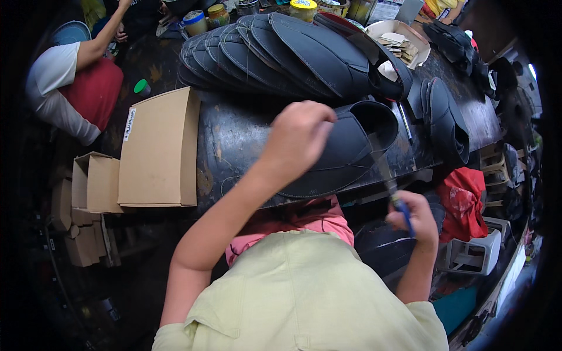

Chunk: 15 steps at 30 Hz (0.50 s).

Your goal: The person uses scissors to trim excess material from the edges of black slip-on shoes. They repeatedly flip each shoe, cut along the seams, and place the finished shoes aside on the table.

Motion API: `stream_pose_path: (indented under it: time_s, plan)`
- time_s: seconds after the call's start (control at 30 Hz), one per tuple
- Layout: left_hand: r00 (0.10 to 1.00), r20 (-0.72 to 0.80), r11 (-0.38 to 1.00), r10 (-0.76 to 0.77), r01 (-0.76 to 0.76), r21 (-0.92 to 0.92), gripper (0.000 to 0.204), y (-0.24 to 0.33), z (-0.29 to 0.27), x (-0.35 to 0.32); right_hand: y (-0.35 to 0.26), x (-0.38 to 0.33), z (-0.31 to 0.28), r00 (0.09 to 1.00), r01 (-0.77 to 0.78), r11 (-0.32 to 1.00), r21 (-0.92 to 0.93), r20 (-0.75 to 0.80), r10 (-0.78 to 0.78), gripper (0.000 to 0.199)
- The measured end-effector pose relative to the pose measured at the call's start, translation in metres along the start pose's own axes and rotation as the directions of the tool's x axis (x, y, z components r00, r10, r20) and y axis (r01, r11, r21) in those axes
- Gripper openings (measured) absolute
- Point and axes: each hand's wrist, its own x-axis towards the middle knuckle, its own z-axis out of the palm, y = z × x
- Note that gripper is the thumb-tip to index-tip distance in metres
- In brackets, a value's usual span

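Note:
A black stitched shoe upper lies in front of me at the table's near edge, its curved opening toward the right. Above its left part, my left hand is raised with the fingers pinched together; whatever they hold is hidden. My right hand is closed round what look like blue-handled scissors. Their blurred metal blades point up and away, over the right side of the upper. Loose thread curls on the table left of this piece.
Several similar black uppers overlap in a row behind; more stand at right. A cardboard box is at left. Beyond are a tray of scraps and jars. Another person sits far left. A red cloth hangs at right.

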Motion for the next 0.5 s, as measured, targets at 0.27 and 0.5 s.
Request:
stream_pose_path:
  time_s: [0.27, 0.5]
  plan:
    - [0.925, 0.372, 0.965, 0.075, -0.161, 0.205, 0.047, 0.047, 0.089, 0.028, 0.035, 0.014, 0.000, 0.826, 0.210, 0.969, 0.127, -0.554, -0.106, 0.027]
    - [0.882, 0.125, 0.187, -0.455, 0.232, -0.955, 0.029, 0.027, -0.025, -0.009, 0.027, 0.065, 0.054, 0.841, 0.463, 0.828, 0.317, -0.452, -0.298, 0.050]
